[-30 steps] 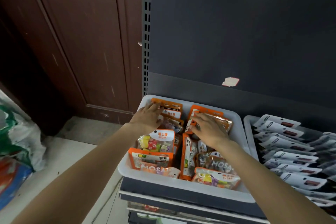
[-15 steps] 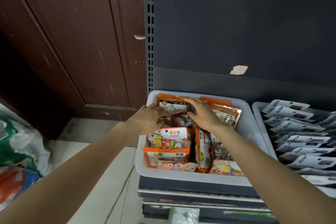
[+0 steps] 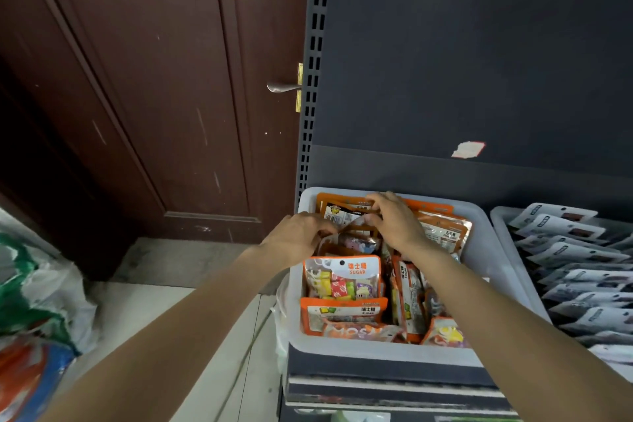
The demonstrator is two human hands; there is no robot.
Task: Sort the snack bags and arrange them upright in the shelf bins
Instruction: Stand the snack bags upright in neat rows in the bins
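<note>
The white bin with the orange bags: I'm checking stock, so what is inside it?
The white bin holds orange snack bags, mostly upright. Both hands cover the rear bags; its floor is hidden.

Head view, close, looking down into bin.

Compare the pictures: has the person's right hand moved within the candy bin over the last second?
Yes. The right hand has shifted from the bin's middle toward its back left corner.

Bin packed with snack bags; open above
</note>
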